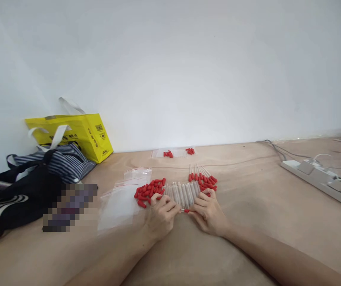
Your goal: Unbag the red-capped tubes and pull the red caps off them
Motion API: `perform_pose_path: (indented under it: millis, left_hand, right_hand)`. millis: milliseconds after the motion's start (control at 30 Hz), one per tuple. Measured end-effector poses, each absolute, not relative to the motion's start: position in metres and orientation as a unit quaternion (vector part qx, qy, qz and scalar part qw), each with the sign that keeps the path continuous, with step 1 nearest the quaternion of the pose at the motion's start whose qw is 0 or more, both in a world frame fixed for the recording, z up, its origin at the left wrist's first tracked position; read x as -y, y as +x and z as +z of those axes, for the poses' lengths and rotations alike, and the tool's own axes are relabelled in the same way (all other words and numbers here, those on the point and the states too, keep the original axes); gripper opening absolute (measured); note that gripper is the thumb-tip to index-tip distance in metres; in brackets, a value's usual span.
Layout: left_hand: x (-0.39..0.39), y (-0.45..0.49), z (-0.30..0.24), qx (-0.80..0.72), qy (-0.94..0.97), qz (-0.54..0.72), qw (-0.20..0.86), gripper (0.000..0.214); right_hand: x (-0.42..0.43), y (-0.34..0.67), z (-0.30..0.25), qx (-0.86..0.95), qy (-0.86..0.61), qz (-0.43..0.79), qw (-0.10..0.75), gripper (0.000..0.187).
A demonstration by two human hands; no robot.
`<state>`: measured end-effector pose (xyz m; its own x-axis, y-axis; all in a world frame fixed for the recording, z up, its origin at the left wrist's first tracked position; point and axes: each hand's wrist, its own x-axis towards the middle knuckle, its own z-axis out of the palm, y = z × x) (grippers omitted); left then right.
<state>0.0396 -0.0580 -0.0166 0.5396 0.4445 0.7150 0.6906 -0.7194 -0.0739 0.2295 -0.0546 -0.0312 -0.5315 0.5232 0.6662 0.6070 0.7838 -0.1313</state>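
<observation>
My left hand (164, 216) is closed on a thin glass dropper tube (182, 210), most of it hidden by the fingers. Against that tube's end sits a red rubber bulb (186, 211), pinched by my right hand (207, 212). Just beyond both hands lies a row of clear glass tubes (182, 192). A heap of loose red bulbs (149, 190) is left of the row, beside my left hand. Behind my right hand, several droppers with red bulbs (200, 176) lie fanned out, their thin tips toward the wall.
Clear zip bags (118, 202) lie left of the bulbs. Near the wall, a bag of red-bulbed droppers (174, 153) lies flat. A yellow bag (89, 135), a striped bag (72, 161) and a black bag (24, 198) stand at left. A white power strip (322, 178) with cables is at right.
</observation>
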Motion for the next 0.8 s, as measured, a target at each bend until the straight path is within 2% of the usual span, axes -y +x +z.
perform_pose_path:
  millis: [267,467,633,800]
  left_hand:
    - [0.056,0.029,-0.014,0.356,-0.845,-0.366,0.160,0.023]
    - [0.043,0.019,-0.006,0.444,-0.814,-0.374,0.037,0.019]
    - [0.029,0.024,0.013,0.557,-0.751,-0.324,-0.140,0.021]
    - [0.012,0.033,0.030,0.627,-0.707,-0.260,-0.198,0.027]
  right_hand:
    - [0.058,0.239,-0.024,0.853,-0.341,-0.047,0.392,0.015]
    - [0.032,0.272,-0.017,0.778,-0.449,-0.034,0.439,0.014]
    - [0.011,0.313,-0.019,0.779,-0.495,0.117,0.366,0.021]
    - [0.002,0.333,-0.026,0.751,-0.509,0.265,0.325,0.019]
